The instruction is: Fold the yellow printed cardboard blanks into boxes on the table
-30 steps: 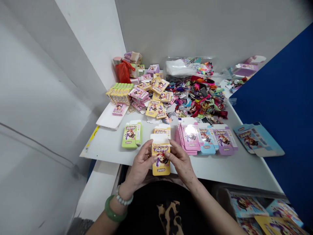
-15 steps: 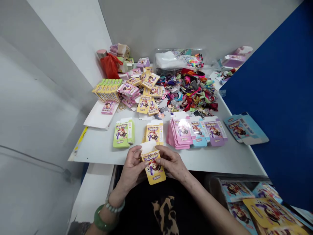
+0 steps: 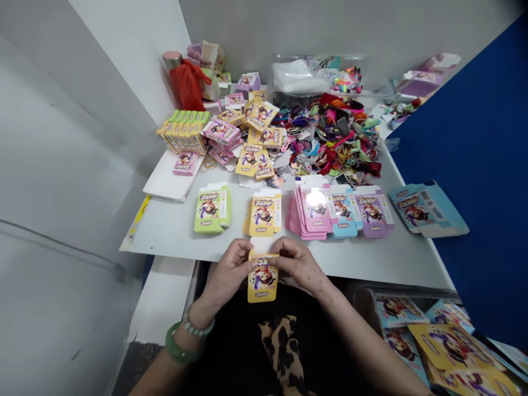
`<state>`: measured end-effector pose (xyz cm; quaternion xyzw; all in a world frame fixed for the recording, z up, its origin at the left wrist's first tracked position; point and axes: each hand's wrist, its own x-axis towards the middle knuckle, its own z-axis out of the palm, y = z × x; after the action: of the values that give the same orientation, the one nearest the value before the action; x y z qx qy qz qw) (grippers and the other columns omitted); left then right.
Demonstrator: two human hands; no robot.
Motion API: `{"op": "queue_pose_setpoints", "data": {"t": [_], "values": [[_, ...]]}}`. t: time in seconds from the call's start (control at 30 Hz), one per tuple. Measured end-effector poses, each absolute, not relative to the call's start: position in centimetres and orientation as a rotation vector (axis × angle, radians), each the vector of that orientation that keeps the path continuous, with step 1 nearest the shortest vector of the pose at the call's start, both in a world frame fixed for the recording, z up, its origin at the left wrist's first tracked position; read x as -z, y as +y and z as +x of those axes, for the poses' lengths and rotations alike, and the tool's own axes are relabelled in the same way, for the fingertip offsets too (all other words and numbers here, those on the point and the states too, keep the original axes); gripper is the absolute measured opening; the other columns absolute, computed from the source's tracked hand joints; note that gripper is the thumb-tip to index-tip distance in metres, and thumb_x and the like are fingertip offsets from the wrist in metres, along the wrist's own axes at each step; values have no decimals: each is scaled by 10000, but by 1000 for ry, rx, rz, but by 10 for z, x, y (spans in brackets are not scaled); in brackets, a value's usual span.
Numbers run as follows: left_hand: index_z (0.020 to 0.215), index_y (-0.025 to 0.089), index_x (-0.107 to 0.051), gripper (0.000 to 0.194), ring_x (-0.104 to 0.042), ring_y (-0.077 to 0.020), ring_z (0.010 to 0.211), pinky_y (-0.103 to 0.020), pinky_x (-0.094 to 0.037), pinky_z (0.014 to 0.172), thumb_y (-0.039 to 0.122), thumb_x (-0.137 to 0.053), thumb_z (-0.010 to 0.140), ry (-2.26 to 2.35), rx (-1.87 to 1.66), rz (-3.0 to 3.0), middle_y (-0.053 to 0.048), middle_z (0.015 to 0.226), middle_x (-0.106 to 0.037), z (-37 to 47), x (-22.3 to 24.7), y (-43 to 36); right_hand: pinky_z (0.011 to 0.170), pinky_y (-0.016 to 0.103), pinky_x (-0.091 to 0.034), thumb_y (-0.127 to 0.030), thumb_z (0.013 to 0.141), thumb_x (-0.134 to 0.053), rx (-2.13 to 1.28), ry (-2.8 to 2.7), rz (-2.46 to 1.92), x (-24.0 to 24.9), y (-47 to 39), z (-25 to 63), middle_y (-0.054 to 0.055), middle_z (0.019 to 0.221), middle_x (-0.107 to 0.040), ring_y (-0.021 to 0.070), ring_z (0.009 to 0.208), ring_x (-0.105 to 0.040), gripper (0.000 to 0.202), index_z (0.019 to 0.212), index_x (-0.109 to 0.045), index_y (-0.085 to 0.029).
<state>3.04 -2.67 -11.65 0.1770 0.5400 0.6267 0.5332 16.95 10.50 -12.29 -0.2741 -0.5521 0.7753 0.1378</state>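
- one flat green cardboard box (image 3: pixel 207 210) lay on the white table (image 3: pixel 165 234).
- one left hand (image 3: pixel 225 272) had thumb and fingers clamped on the left edge of one yellow cardboard box (image 3: pixel 262 285), held at the table's near edge.
- one pile of yellow cartons (image 3: pixel 262 214) lay beyond it.
- one right hand (image 3: pixel 303 269) clamped its right edge.
- one stack of pink cartons (image 3: pixel 315 212) followed.
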Motion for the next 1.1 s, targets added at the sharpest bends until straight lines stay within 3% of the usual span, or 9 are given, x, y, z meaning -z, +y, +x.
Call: {"op": "queue_pose_setpoints", "data": {"t": [0.07, 0.13, 0.3, 0.4, 0.5, 0.57, 0.67, 0.9, 1.1], "values": [[1110, 249, -535, 533, -660, -152, 788, -285, -530, 750, 310, -882, 710, 1202, -1590, 336, 23, 900, -697, 32, 119, -25, 704, 289, -546, -303, 712, -775, -2300, -1467, -759, 125, 104, 170, -9, 878, -690, 161, 764, -650, 389, 1058, -605, -245], [1143, 236, -559, 546, -685, -176, 847, -313, -544, 797, 263, -884, 705, 1156, -1588, 307, -1, 929, -718, 32, 122, -24, 765, 328, -572, -320, 741, -769, -2259, -1505, -726, 129, 104, 172, 14, 995, -715, 186, 856, -683, 513, 1213, -572, -276], [1005, 182, -657, 403, -654, -139, 791, -278, -527, 770, 275, -892, 691, 1207, -1551, 320, -5, 881, -719, 31, 130, -27, 839, 332, -549, -314, 907, -630, -1740, -2027, -518, 128, 107, 178, 58, 1042, -729, 196, 955, -690, 101, 922, -683, -230], [1004, 185, -668, 406, -629, -131, 756, -273, -512, 743, 314, -890, 690, 1247, -1536, 347, 9, 839, -700, 31, 132, -27, 834, 326, -538, -362, 949, -597, -1657, -2129, -438, 119, 110, 177, 74, 1063, -721, 193, 959, -685, 195, 841, -663, -214], [1008, 177, -677, 405, -610, -130, 748, -259, -491, 714, 326, -883, 693, 1315, -1497, 416, 7, 821, -687, 33, 131, -27, 723, 287, -524, -402, 947, -609, -1709, -2156, -493, 112, 113, 173, 41, 875, -690, 161, 789, -646, 273, 760, -610, -203], [1005, 174, -680, 392, -595, -123, 736, -247, -478, 699, 318, -876, 697, 1352, -1483, 455, 12, 801, -675, 34, 130, -27, 704, 278, -510, -394, 939, -623, -1683, -2201, -481, 110, 113, 170, 27, 824, -668, 155, 757, -625, 231, 804, -644, -207], [999, 172, -679, 378, -595, -123, 748, -253, -483, 719, 307, -869, 701, 1334, -1489, 470, 10, 811, -677, 34, 127, -26, 745, 286, -506, -344, 953, -596, -1611, -2219, -430, 110, 111, 167, 43, 870, -689, 166, 814, -649, 171, 923, -705, -216], [1062, 178, -676, 419, -629, -154, 813, -294, -508, 782, 288, -864, 704, 1325, -1499, 427, -8, 855, -703, 38, 126, -26, 706, 282, -502, -321, 925, -560, -1636, -2202, -661, 107, 108, 164, 36, 855, -730, 172, 776, -661, 212, 848, -731, -221], [1067, 188, -682, 402, -637, -159, 816, -300, -516, 787, 273, -859, 716, 1317, -1513, 450, -7, 864, -711, 39, 123, -28, 765, 321, -534, -267, 908, -527, -1677, -2294, -629, 97, 111, 172, 45, 931, -758, 198, 857, -689, 246, 937, -770, -243]]}}
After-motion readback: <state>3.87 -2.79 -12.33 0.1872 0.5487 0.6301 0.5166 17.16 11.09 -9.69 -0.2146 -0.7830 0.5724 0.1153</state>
